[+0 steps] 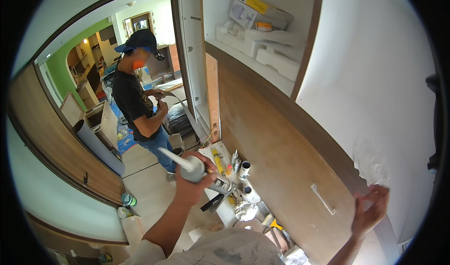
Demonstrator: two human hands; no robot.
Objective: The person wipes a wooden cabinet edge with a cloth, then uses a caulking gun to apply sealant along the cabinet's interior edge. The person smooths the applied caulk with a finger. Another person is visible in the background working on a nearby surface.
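Note:
My left hand (193, 183) is wrapped round a caulking gun (220, 184). Its cartridge has a grey end and a long white nozzle (174, 158) pointing up and to the left. At the right, my right hand (371, 211) is raised by the white wall, its fingers curled toward the thumb. Right above those fingertips is a rumpled white patch (372, 164); I cannot tell whether it is smeared on the wall or a thin material in my fingers. A white streak (323, 199) marks the brown panel (276, 147) between my hands.
Below the panel, a narrow ledge (227, 208) bears tubes, rolls, crumpled foil (246, 210) and a yellow-handled brush (273, 222). Above is a cabinet shelf (253, 65) with boxes and white foam. In the doorway, a person (140, 91) in a dark shirt handles a long strip.

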